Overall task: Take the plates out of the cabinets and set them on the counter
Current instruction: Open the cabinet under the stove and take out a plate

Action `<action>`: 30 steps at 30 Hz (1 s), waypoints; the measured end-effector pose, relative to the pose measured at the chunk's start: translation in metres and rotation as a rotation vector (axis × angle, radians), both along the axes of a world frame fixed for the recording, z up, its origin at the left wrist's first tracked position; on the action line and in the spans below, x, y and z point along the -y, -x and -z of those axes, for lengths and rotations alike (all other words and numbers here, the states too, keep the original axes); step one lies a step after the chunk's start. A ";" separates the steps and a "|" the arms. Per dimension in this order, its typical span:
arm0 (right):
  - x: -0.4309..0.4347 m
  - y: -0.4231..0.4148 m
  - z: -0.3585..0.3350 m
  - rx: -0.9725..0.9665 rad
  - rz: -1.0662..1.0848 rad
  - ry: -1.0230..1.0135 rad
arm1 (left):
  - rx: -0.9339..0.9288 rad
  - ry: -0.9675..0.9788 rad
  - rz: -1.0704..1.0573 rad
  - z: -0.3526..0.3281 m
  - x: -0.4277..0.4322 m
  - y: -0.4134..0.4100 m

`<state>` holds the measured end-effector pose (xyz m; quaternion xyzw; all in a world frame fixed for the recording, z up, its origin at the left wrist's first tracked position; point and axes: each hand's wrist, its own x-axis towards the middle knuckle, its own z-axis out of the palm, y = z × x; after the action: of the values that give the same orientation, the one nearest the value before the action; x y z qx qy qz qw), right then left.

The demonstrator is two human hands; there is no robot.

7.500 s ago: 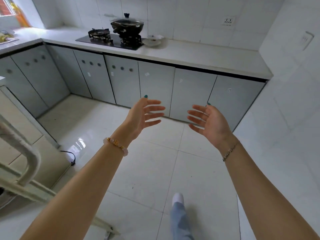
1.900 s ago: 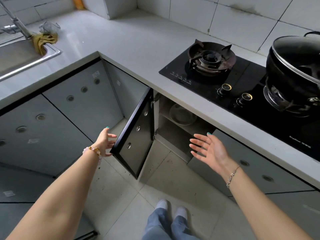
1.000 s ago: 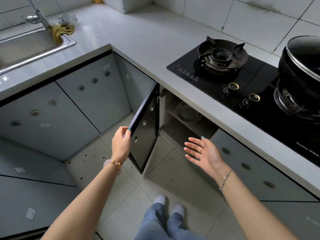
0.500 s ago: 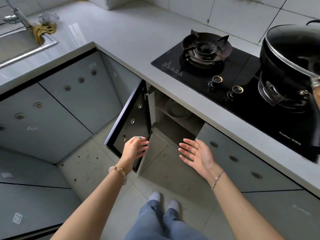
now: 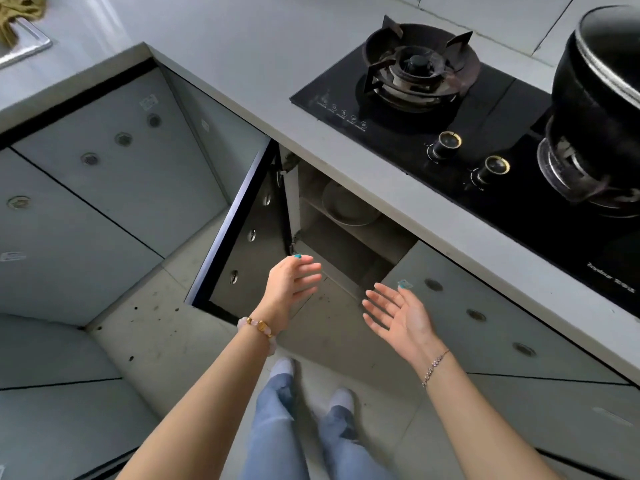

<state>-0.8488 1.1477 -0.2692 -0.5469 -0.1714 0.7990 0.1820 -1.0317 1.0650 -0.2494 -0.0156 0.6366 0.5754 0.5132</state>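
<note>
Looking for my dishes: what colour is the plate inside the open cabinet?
The plate looks white; head view shows it.

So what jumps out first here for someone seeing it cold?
The open cabinet door under the counter, with a pale plate inside. Both hands hover empty in front of it, left hand by the door, right hand palm showing beside it. A big black pot sits on the stove at far right.

The table is pale grey, the hob glossy black with gold-ringed knobs. The plate looks off-white; the jeans are blue, the fingernails teal.
</note>
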 end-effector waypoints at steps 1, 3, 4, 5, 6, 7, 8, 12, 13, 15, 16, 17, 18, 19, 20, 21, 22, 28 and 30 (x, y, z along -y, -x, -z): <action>-0.002 0.007 0.010 -0.002 0.025 0.027 | 0.031 0.000 -0.002 0.006 -0.006 0.006; -0.010 0.026 0.028 0.005 0.053 0.062 | 0.074 -0.010 0.002 0.020 -0.017 0.019; -0.017 0.038 0.038 0.013 0.067 0.072 | 0.091 -0.019 0.005 0.028 -0.023 0.026; -0.025 0.049 0.048 0.020 0.083 0.077 | 0.106 -0.021 0.005 0.035 -0.028 0.033; -0.035 0.061 0.058 0.023 0.097 0.077 | 0.119 -0.024 0.002 0.043 -0.032 0.041; -0.045 0.072 0.069 0.025 0.108 0.073 | 0.133 -0.025 -0.007 0.051 -0.036 0.049; -0.055 0.084 0.080 0.028 0.117 0.071 | 0.156 -0.025 -0.025 0.061 -0.040 0.057; -0.097 0.121 0.131 0.033 0.128 0.068 | 0.276 -0.024 -0.117 0.096 -0.053 0.082; -0.107 0.128 0.144 0.028 0.128 0.063 | 0.290 -0.025 -0.123 0.104 -0.057 0.084; -0.126 0.140 0.168 0.022 0.126 0.048 | 0.316 -0.038 -0.129 0.121 -0.067 0.085; -0.136 0.146 0.179 0.020 0.131 0.038 | 0.331 -0.048 -0.135 0.130 -0.073 0.084; -0.145 0.151 0.190 0.017 0.142 0.032 | 0.348 -0.054 -0.143 0.139 -0.079 0.084; -0.153 0.156 0.200 0.014 0.156 0.030 | 0.365 -0.059 -0.151 0.149 -0.083 0.083; -0.160 0.160 0.209 0.011 0.170 0.032 | 0.382 -0.066 -0.155 0.157 -0.085 0.082; -0.167 0.164 0.218 0.007 0.183 0.035 | 0.400 -0.077 -0.158 0.165 -0.087 0.082; -0.174 0.168 0.228 0.004 0.197 0.039 | 0.419 -0.091 -0.159 0.172 -0.087 0.081; -0.180 0.171 0.237 -0.004 0.210 0.044 | 0.436 -0.103 -0.159 0.178 -0.087 0.081; -0.200 0.190 0.280 -0.061 0.296 0.054 | 0.457 -0.122 -0.169 0.209 -0.081 0.084; -0.203 0.195 0.287 -0.086 0.315 0.039 | 0.443 -0.115 -0.163 0.216 -0.079 0.086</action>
<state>-1.0440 1.3502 -0.5567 -0.5356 -0.0602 0.7865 0.3017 -1.1173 1.1443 -0.4657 -0.1635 0.4713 0.6329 0.5922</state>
